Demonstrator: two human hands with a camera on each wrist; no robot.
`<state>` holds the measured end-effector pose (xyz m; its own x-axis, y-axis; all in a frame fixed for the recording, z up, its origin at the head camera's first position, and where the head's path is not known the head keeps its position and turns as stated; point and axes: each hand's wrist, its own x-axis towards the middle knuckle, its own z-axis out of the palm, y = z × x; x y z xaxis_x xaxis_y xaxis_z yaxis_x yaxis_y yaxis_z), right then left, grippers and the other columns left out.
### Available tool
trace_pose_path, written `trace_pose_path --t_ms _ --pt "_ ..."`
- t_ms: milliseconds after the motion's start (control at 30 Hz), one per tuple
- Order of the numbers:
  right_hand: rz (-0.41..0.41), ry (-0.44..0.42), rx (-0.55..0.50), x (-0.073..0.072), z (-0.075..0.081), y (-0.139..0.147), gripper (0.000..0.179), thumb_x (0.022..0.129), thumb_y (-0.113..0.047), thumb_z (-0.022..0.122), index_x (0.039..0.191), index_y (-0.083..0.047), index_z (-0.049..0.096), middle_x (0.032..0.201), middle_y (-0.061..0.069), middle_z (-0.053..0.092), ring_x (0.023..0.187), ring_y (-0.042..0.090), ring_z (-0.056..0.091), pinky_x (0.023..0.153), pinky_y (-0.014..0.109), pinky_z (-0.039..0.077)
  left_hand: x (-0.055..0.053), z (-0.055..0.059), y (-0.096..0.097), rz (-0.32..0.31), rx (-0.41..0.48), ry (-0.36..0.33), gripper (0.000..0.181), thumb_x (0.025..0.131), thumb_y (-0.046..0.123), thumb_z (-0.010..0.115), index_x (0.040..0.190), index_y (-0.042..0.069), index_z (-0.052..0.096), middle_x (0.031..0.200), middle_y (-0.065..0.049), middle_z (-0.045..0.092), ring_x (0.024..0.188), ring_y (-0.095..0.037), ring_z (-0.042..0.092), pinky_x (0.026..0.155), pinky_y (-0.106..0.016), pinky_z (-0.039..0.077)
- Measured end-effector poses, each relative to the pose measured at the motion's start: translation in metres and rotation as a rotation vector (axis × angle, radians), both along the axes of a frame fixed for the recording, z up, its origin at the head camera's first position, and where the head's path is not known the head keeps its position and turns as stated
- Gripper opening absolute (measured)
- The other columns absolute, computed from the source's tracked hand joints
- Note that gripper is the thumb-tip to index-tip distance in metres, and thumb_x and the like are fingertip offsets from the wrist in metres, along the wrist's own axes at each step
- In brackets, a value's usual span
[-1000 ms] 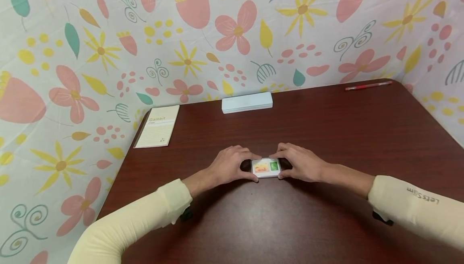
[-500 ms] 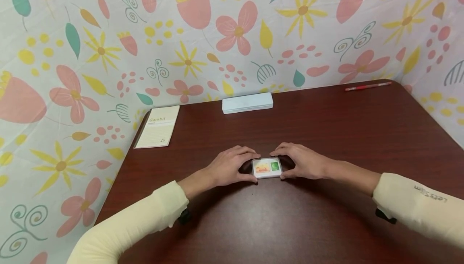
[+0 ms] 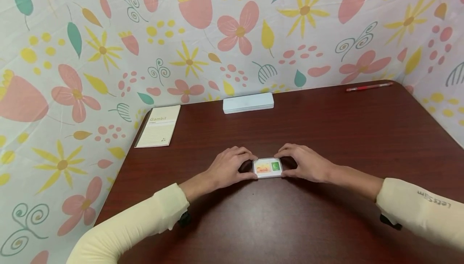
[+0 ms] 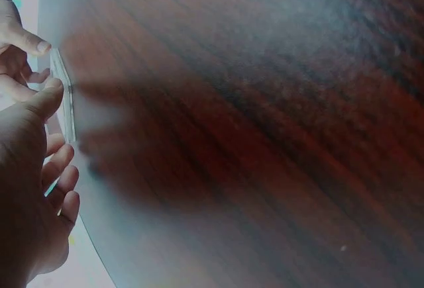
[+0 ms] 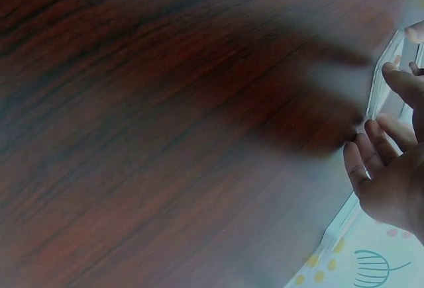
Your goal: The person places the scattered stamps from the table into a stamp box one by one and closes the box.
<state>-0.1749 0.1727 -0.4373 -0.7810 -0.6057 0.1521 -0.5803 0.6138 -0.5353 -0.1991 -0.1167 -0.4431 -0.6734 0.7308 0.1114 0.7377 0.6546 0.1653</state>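
Observation:
A small flat clear plastic case [image 3: 267, 168], with a white insert bearing an orange picture and a green one, lies at mid-table in the head view. My left hand [image 3: 232, 166] holds its left end, thumb at the near corner and forefinger at the far one. At the right end, my right hand [image 3: 306, 163] holds it the same way. The left wrist view shows the case [image 4: 66, 106] edge-on, with the left thumb and fingertips at its edge. In the right wrist view the right thumb and fingers meet the case [image 5: 379, 86].
A pale blue pencil case [image 3: 248, 103] lies at the table's back edge. A cream "Gambit" notebook [image 3: 158, 126] sits at the back left, and a red pen [image 3: 369, 87] at the back right. A floral cloth [image 3: 224, 34] hangs behind the dark wooden table [image 3: 253, 223].
The fingertips of both hands have drawn slightly outward toward the case's ends. The case itself stays almost in place.

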Motion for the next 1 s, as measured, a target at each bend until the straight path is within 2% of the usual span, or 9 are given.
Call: trace_pose_path --t_ms 300,1000 --pt "-0.023 -0.01 0.01 -0.0002 -0.0029 -0.0018 0.044 0.085 -0.013 0.092 0.124 -0.003 0.076 0.122 0.008 0.067 0.11 0.028 0.067 0.089 0.046 0.057 0.001 -0.0029 -0.0006 0.013 0.028 -0.026 0.054 0.091 0.055 0.082 0.133 0.022 0.074 0.129 0.004 0.069 0.116 -0.016 0.063 0.096 -0.037 0.053" --pt "-0.037 -0.003 0.028 -0.0002 -0.0024 -0.0029 0.044 0.084 -0.015 0.093 0.122 -0.004 0.076 0.122 0.008 0.068 0.111 0.029 0.067 0.089 0.049 0.056 0.0037 -0.0091 -0.002 0.001 0.053 0.011 0.056 0.092 0.053 0.081 0.137 0.021 0.072 0.132 0.003 0.068 0.116 -0.016 0.064 0.096 -0.037 0.054"
